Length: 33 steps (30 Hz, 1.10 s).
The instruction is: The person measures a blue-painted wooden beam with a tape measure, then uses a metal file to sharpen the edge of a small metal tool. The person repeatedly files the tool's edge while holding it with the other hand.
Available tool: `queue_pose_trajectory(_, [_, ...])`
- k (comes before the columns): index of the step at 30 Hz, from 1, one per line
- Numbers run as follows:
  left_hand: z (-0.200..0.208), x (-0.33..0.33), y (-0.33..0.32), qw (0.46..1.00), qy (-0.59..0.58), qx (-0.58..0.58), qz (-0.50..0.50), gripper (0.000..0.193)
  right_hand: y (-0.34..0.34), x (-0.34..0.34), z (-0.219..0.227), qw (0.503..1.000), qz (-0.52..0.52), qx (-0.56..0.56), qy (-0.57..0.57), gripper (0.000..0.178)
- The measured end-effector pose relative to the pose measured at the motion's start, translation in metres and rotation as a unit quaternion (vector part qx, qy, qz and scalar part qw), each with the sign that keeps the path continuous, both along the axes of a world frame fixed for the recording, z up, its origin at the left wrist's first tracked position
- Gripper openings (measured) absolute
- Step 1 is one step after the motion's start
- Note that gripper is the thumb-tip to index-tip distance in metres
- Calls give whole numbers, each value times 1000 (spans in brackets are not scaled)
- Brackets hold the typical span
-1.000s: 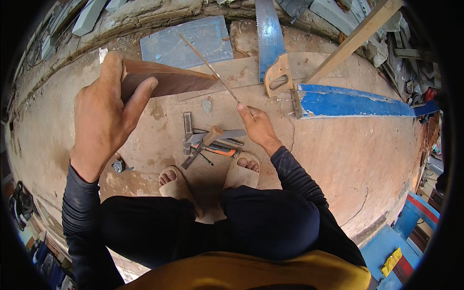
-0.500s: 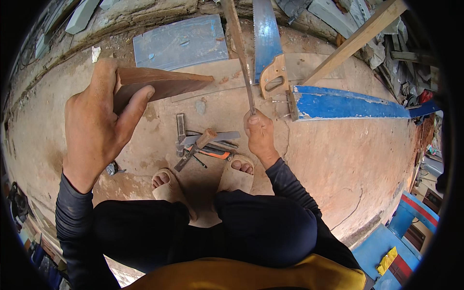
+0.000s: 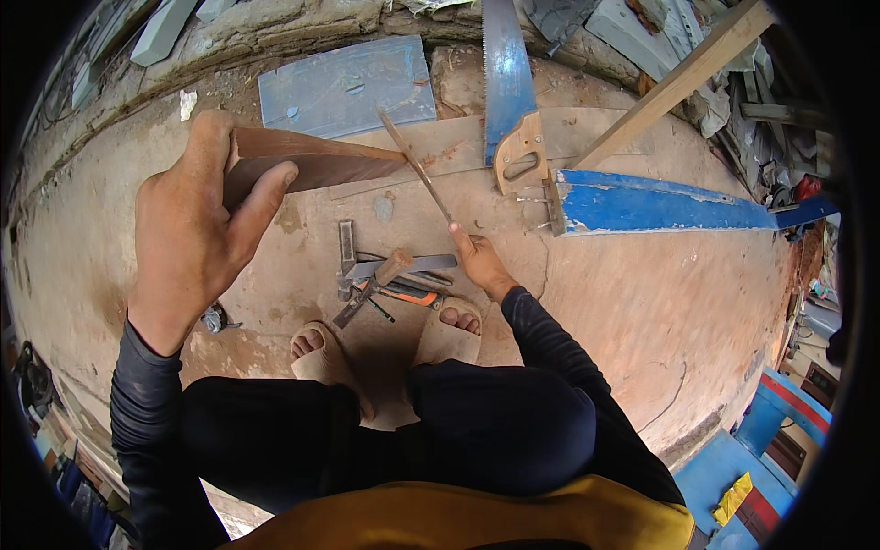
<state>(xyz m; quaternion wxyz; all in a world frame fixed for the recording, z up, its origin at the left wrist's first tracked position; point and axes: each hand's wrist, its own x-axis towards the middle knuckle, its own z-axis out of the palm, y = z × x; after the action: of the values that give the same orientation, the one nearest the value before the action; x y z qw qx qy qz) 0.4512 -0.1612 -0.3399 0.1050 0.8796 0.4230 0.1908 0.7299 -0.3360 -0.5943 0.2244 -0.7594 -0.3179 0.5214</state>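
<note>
My left hand is closed around the near end of a reddish-brown wooden board, raised above the floor with the thumb along its side. The board's narrow top edge points to the right. In my right hand is the lower end of a long, thin, brownish strip, tilted up and to the left. Its kind is not clear. In this view the strip passes beside the board's far end; I cannot tell whether they touch.
Before my sandalled feet lie a hammer, a chisel-like tool and an orange-black cutter. A handsaw rests beside a blue-painted board. A wooden post slants at the right; a grey sheet lies farther off.
The strip has swung down and to the left, its upper end now near the board's far end. My right hand has turned with it. The board stays nearly in place.
</note>
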Motion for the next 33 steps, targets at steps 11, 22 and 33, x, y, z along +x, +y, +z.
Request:
queue_pose_trajectory(11, [-1, -2, 7, 1000, 11, 17, 0, 37, -2, 3, -10, 993, -16, 102, -49, 82])
queue_pose_trajectory(22, [-4, -20, 42, 999, -14, -25, 20, 41, -3, 6, -7, 996, 8, 73, -57, 84])
queue_pose_trajectory(33, [-7, -30, 30, 1000, -7, -1, -15, 41, -14, 0, -20, 994, 38, 51, -87, 85])
